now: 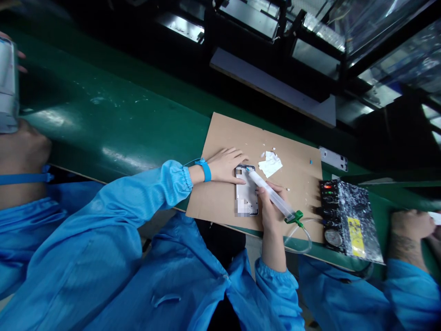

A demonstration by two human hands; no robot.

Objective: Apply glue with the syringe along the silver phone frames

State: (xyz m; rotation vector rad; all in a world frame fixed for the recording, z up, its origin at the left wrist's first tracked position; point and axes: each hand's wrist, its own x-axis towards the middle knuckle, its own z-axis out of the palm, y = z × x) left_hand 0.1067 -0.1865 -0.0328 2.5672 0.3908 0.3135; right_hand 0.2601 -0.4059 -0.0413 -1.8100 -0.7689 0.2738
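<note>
As the left hand [227,166], spread, is steadying the phone frame [248,193] on cardboard [210,197], seemingly against slipping, the right hand [269,211] is gripping a dispensing syringe [275,198], slanting its nozzle [247,169] toward the frame's far end.

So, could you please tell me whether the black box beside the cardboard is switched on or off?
On, it seems: a red light and a green light glow on the black box.
</note>
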